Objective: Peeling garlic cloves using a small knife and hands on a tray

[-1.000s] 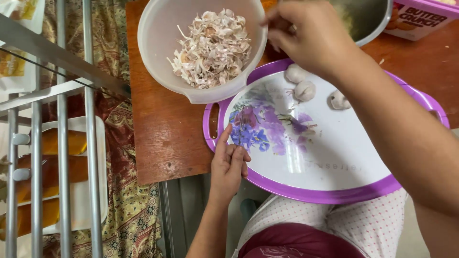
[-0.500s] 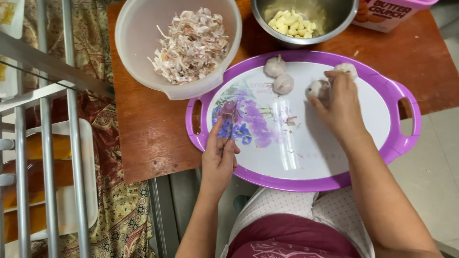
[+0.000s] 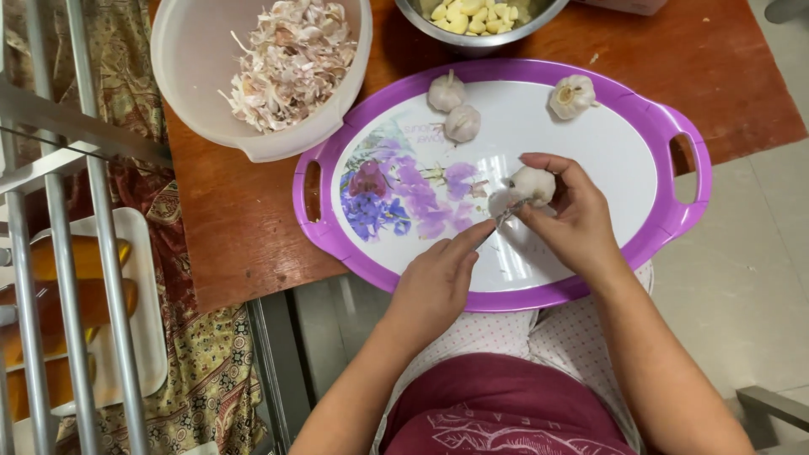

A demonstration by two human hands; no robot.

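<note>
A garlic bulb (image 3: 533,184), off-white with papery skin and a rounded, lobed shape, is held over the tray (image 3: 590,152) in the right hand (image 3: 573,221), whose fingers are curled around it from the far and right sides. A second pale piece (image 3: 503,202), seemingly a separated portion of garlic, is seen touching the bulb on its left. A small dark, thin implement (image 3: 511,211), too small to identify, is pinched at the fingertips of the left hand (image 3: 434,286), whose extended fingers meet the bulb from below left. The tray is oval, white with purple rim and handles, and printed with purple and blue flowers to the left of the hands. Three whole garlic bulbs are laid beyond the hands: two (image 3: 446,91) (image 3: 462,123) close together, one (image 3: 572,95) apart to the right. A white plastic bowl of garlic skins (image 3: 278,59) is placed beyond the left hand, and a steel bowl of peeled cloves (image 3: 472,17) stands farther off.
</note>
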